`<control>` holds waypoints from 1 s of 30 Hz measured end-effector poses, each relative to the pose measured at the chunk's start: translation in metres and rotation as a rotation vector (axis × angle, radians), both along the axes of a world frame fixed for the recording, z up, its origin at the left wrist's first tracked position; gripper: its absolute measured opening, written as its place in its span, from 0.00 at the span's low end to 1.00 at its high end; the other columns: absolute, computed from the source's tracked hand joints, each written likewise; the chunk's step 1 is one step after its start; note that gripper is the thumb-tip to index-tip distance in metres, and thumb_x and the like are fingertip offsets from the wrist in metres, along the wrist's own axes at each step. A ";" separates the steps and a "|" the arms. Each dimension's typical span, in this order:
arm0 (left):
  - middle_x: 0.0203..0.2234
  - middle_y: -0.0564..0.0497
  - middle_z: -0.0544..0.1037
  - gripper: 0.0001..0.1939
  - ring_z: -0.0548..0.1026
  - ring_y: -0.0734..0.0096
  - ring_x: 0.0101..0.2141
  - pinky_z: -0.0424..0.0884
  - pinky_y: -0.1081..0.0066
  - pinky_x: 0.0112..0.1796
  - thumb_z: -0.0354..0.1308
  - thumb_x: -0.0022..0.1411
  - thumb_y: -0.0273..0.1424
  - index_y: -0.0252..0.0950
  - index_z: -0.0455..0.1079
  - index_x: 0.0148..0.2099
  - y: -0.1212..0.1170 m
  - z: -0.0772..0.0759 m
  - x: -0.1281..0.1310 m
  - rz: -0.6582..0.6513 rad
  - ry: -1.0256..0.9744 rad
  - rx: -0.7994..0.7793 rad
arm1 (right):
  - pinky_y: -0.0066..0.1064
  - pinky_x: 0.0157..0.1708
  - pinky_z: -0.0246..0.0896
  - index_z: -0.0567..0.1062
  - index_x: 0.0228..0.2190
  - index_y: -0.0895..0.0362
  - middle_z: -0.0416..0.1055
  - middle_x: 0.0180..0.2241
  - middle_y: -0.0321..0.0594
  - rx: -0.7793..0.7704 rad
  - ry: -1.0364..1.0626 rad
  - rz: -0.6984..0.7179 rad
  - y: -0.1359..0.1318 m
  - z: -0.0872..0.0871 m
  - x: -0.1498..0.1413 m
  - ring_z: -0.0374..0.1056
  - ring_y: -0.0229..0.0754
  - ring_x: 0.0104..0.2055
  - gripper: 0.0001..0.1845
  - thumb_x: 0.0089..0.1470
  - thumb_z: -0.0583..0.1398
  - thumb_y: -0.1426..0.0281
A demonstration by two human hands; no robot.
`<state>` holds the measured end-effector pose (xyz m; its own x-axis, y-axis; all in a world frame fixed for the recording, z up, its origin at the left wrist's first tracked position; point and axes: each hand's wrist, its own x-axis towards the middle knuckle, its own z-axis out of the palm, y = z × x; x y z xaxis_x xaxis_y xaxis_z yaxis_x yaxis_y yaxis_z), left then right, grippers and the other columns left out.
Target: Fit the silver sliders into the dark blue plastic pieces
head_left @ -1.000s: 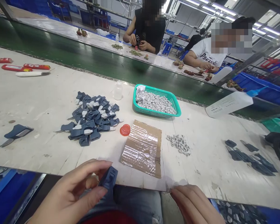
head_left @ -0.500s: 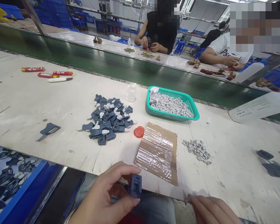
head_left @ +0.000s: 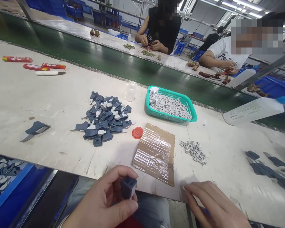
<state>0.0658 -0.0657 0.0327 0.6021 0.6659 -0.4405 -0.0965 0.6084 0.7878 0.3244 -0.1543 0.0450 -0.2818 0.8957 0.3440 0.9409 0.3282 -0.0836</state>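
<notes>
Head view: person sits at a long white table [head_left: 38,104], both hands low at its near edge.
Table edge risk: the blue plastic piece [head_left: 128,187] is held off the table, above the lap; I judge that a slip would send it to the floor or into the blue bin [head_left: 4,186] at lower left.
Pile risk: the heap of blue pieces [head_left: 105,122] lies loose, just beside the red cap [head_left: 137,132]; a careless reach could scatter it or knock the cap away.
Cardboard risk: the taped cardboard sheet [head_left: 155,152] overhangs toward the near edge, so a brush from either hand could push it off.
Grey bits risk: the small heap of grey bits [head_left: 193,151] is unfenced, unlike those in the green basket [head_left: 191,109], and could be swept aside by the right hand.
Left hand [head_left: 102,202]: grip closed around the blue plastic piece, thumb below and fingers curled over its top.
Right hand [head_left: 216,205]: fingers spread and flat near the table edge, holding nothing that I can see.
Cut off: the right hand's wrist and the left forearm leave the frame at the bottom.
Hard to make out: the underside of the blue plastic piece is hidden by the fingers; the dark pieces [head_left: 266,166] at far right are blurred.
Others: two people work across the green belt [head_left: 85,60]; their small items are too small to tell.
</notes>
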 end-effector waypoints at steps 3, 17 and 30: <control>0.26 0.56 0.73 0.14 0.69 0.77 0.29 0.65 0.80 0.33 0.66 0.50 0.34 0.42 0.71 0.41 -0.001 -0.003 0.000 -0.007 0.081 0.092 | 0.28 0.32 0.63 0.72 0.35 0.59 0.70 0.30 0.41 0.003 0.144 -0.036 0.025 0.002 -0.014 0.67 0.37 0.33 0.05 0.58 0.55 0.74; 0.35 0.56 0.76 0.15 0.74 0.71 0.35 0.69 0.77 0.35 0.60 0.50 0.26 0.46 0.70 0.42 0.004 0.001 -0.005 -0.036 0.177 0.247 | 0.32 0.31 0.61 0.71 0.35 0.60 0.69 0.29 0.41 -0.014 0.070 0.097 0.066 -0.018 -0.020 0.62 0.39 0.30 0.06 0.56 0.55 0.78; 0.37 0.54 0.76 0.22 0.75 0.72 0.35 0.72 0.78 0.35 0.60 0.50 0.24 0.47 0.70 0.48 0.001 -0.002 0.009 -0.094 0.135 0.340 | 0.20 0.26 0.64 0.71 0.33 0.51 0.71 0.29 0.31 -0.192 0.424 -0.100 0.052 0.027 -0.044 0.67 0.32 0.28 0.03 0.56 0.57 0.71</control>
<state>0.0747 -0.0652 0.0303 0.6190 0.7324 -0.2837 0.0661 0.3113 0.9480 0.2800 -0.1020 0.0716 -0.0614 0.9699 0.2356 0.8369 0.1786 -0.5174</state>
